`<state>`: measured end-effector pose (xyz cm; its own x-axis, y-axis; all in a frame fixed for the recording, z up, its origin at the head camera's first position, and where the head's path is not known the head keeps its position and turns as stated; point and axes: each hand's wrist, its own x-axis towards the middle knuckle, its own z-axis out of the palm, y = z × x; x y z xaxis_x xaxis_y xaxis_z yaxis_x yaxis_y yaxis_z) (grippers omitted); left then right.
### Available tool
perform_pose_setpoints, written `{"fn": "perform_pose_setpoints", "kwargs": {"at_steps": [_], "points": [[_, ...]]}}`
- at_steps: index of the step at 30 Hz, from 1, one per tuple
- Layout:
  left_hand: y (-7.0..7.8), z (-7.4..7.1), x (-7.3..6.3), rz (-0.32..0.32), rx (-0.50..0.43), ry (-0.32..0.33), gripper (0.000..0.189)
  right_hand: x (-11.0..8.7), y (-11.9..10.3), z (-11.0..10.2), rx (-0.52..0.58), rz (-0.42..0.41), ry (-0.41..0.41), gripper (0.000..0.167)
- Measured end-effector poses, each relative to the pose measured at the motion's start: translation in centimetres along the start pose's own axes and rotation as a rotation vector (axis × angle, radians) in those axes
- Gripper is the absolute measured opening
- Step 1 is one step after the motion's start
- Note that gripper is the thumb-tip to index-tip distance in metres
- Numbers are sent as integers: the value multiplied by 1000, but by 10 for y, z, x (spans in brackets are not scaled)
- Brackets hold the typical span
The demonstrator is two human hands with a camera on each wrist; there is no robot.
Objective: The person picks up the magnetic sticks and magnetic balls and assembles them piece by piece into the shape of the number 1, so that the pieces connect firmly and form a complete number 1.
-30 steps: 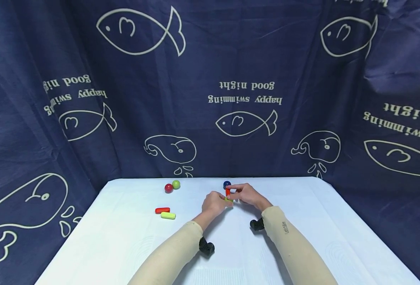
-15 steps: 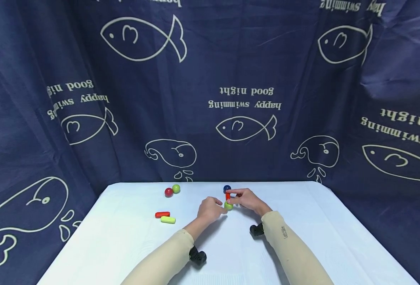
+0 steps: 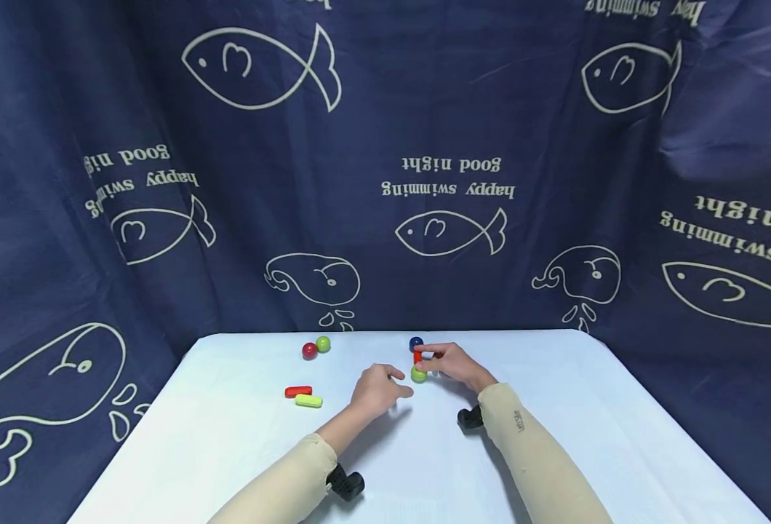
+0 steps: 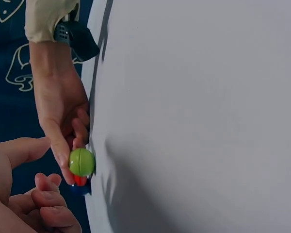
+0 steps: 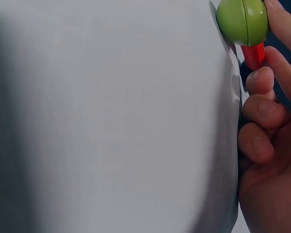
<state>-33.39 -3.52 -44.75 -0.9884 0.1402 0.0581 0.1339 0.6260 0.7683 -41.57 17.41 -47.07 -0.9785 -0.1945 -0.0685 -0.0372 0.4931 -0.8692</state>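
Note:
In the head view my right hand [image 3: 449, 363] reaches in from the right and holds a short red stick [image 3: 417, 357]. A green ball [image 3: 419, 374] sits at the stick's near end and a dark blue ball [image 3: 415, 343] at its far end, all in one line. The right wrist view shows the green ball [image 5: 243, 20] close up, with a seam round it, my thumb beside it and other fingers curled near the red stick [image 5: 253, 56]. My left hand [image 3: 376, 389] hovers left of the green ball, fingers loosely bent around nothing.
On the white table [image 3: 228, 451], a red ball [image 3: 310, 351] and another green ball [image 3: 323, 343] stand at the back left. Nearer lie a red stick [image 3: 298, 391] and a yellow-green stick [image 3: 309, 401]. A dark blue fish-print curtain [image 3: 385, 291] hangs behind.
My left hand has let go of the green ball and drawn back to the left and nearer, leaving the ball exposed. My right hand stays at the red stick.

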Motion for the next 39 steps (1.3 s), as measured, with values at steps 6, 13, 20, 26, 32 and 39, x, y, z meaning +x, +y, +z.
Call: {"fn": "perform_pose_setpoints", "kwargs": {"at_steps": [6,13,20,26,32,39], "points": [[1,-9,-10,29,-39,-35,37,1,-1,-4,18,6,4,52],[-8,-26,-27,26,-39,-45,35,2,1,-2,28,18,-10,54],[-27,-43,-38,8,-16,-27,34,3,3,0,30,28,-10,56],[-39,-55,-46,25,-30,-13,34,4,5,0,38,33,-3,55],[-45,-65,-52,21,-64,-26,34,3,6,-2,36,31,-18,57],[-57,-81,-53,28,-104,-46,34,4,3,-3,57,31,-14,57]]}}
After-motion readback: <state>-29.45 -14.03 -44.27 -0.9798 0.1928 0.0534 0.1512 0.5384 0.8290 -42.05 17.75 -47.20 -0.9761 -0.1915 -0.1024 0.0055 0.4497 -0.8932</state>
